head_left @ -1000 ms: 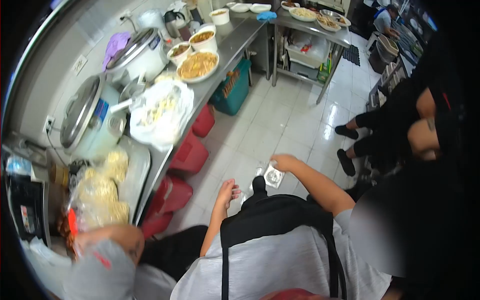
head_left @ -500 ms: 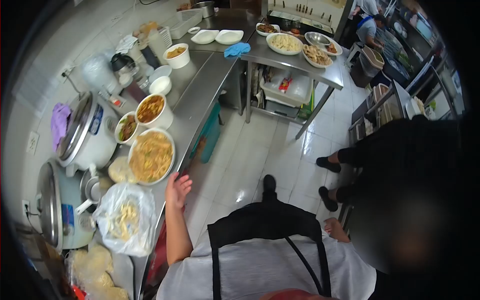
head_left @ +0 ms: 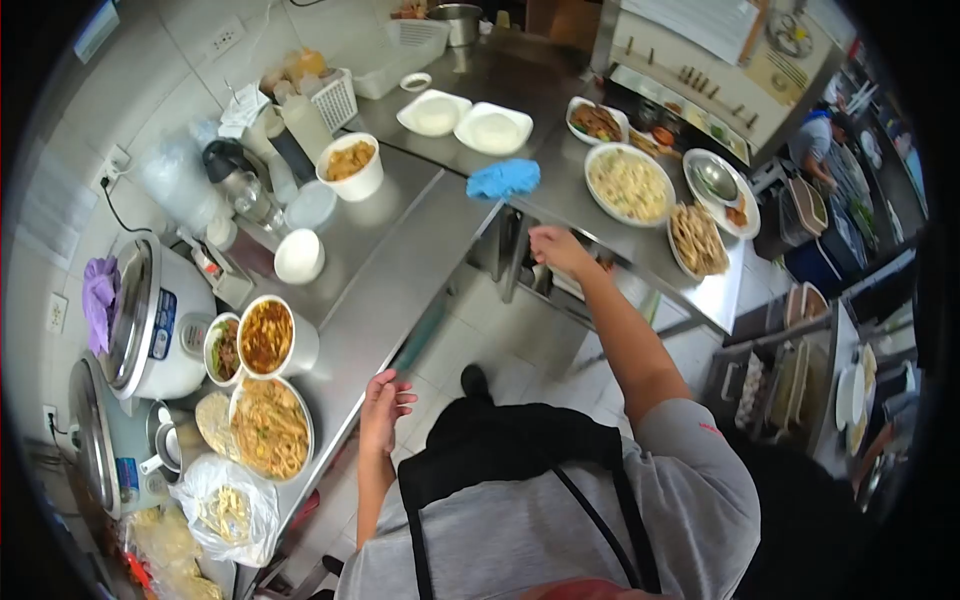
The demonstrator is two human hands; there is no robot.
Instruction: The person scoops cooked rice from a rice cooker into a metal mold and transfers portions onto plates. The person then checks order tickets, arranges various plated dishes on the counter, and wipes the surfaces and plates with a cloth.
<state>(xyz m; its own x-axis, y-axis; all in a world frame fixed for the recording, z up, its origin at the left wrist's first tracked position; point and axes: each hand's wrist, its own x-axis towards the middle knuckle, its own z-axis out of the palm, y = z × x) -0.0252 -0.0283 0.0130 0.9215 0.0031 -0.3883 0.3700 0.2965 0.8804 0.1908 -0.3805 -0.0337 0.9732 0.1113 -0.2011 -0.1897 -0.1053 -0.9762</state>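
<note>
My left hand (head_left: 382, 410) hovers beside the steel counter's front edge, near the bowl of noodles (head_left: 272, 430), fingers apart and holding nothing. My right hand (head_left: 557, 248) reaches forward over the gap by the counter corner, its fingers curled with nothing visible in them. Just beyond it lies a crumpled blue cloth (head_left: 503, 179), apart from the hand. To its right are an oval dish of pale food (head_left: 630, 185) and a dish of light strips (head_left: 698, 241). Two white dishes (head_left: 494, 130) sit behind the cloth.
Along the left counter stand a tub of red-brown food (head_left: 268, 338), a tub of golden food (head_left: 350, 162), a rice cooker (head_left: 175, 320) and a plastic bag (head_left: 228, 510). A steel bowl (head_left: 714, 180) rests at the right. Another person (head_left: 815, 145) is in the far right background.
My right hand has come up from my side and stretched forward toward the blue cloth. I have moved closer to the far counter. The person standing at my right has mostly left view.
</note>
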